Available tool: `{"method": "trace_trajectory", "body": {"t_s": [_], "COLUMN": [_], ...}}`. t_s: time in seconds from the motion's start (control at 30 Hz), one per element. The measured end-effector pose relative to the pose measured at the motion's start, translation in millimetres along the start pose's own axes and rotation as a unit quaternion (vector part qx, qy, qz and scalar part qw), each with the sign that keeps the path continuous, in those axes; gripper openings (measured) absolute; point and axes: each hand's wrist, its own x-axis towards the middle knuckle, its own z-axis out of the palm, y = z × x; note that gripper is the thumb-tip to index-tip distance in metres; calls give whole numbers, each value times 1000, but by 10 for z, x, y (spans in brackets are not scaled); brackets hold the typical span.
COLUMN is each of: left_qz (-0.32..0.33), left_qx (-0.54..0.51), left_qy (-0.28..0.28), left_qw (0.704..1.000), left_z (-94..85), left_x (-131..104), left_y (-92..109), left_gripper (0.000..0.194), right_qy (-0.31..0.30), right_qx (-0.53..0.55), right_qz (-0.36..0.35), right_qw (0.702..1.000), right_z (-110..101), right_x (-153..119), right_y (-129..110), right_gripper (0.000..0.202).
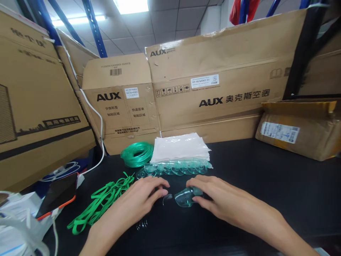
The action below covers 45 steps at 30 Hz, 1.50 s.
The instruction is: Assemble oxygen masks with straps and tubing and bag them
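Observation:
My right hand (pixel 210 193) has its thumb and fingers closed around a clear green plastic mask (pixel 184 197), whose wide end points left. Facing it, my left hand (pixel 151 192) has thumb and fingertips bent close together. Beside those fingertips is a small thin shiny strip (pixel 167 196); whether they grip it is unclear. Several small metal pieces (pixel 142 224) lie on the black table below my left hand. Behind both hands is a row of clear green masks (pixel 178 168). Green elastic straps (pixel 106 199) lie in a heap left of my left hand.
A coil of green tubing (pixel 137 154) and a stack of white bags (pixel 181 147) stand behind the masks. At left are a phone (pixel 60 192) and white cables. Cardboard boxes (pixel 213 81) wall the back; a smaller box (pixel 298 131) sits at right.

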Motion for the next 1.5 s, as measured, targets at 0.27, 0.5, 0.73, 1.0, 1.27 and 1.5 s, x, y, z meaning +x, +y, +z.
{"method": "trace_trajectory", "body": {"t_s": [0.27,0.5,0.73,1.0,1.27,1.5], "left_qz": [15,37,33,74,83,88], "left_qx": [-38,-64,-104,-85,-90,-99], "left_qy": [-62,-58,-115,-27,9,10], "left_qw": [997,996,987,993,992,991], "left_z": [5,-70,-24,-102,-15,10], "left_x": [-8,95,14,208,150,162], "left_y": [-55,50,173,269,460,453], "left_gripper": [16,17,18,17,19,16], "right_qy": [-2,13,9,20,17,9], "right_qx": [59,111,114,119,158,169], "right_qz": [30,43,45,33,64,80], "right_qw": [998,993,992,992,985,982], "right_z": [17,-9,-50,-7,-67,-70], "right_x": [39,87,89,95,84,96], "right_y": [-20,6,43,53,39,-2], "right_gripper": [52,41,40,37,35,35]}}
